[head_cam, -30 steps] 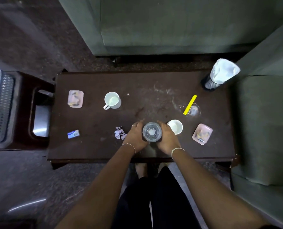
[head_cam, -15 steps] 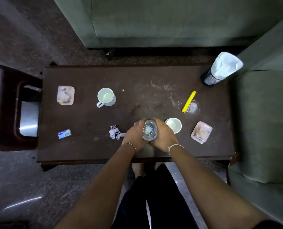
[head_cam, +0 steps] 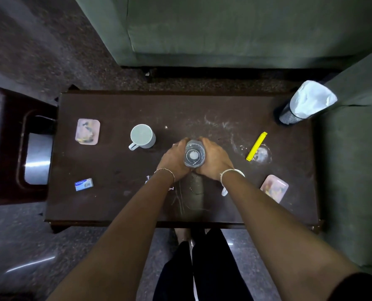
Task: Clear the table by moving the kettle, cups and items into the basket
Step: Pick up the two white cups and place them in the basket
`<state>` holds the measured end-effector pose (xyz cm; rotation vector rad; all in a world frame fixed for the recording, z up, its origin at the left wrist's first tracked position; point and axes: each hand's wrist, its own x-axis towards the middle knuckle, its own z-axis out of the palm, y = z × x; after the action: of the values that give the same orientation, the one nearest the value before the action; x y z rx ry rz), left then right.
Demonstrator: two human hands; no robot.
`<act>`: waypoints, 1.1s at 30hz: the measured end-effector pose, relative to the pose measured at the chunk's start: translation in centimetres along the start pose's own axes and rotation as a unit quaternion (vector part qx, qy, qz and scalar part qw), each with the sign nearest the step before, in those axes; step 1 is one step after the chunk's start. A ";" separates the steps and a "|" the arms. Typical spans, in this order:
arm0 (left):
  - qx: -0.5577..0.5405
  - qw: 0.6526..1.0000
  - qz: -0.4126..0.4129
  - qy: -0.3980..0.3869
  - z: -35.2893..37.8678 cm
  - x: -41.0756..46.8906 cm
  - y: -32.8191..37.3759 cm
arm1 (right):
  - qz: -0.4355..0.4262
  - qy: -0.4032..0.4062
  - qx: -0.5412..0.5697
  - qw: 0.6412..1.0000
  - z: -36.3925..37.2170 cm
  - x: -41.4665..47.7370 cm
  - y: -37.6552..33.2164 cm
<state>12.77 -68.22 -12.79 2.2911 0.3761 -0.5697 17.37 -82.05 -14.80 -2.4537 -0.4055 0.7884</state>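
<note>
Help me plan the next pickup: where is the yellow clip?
In the head view the yellow clip lies on the table, right side, between the mesh holder and a pink coaster.

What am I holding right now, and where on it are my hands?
The kettle, gripped around its sides: the left hand curls round its left wall, the right hand round its right wall.

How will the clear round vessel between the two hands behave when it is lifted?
The clear round vessel looks rigid, maybe glass, so likely stiff yet fragile. The left hand and right hand both grip it, hinting at weight. Its smooth wall may slip.
</note>
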 end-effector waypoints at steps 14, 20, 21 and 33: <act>0.048 0.994 -0.055 0.079 -3.9 -0.8 -2.1 | -0.055 0.036 -0.011 0.998 -0.9 0.2 -4.0; 0.082 0.959 -0.196 0.188 -6.9 0.4 -6.3 | -0.098 0.093 -0.115 0.984 1.2 2.8 -8.1; 0.069 0.961 -0.205 0.174 -7.1 0.9 -7.1 | -0.106 0.084 -0.130 0.982 1.9 3.3 -8.6; 0.030 0.976 -0.194 0.100 -6.8 4.1 -9.7 | -0.117 0.001 -0.186 0.976 5.0 6.5 -10.6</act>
<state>14.11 -56.27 -16.25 2.3535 0.9287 -0.5454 18.16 -68.70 -15.13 -2.6766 -0.8929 0.6553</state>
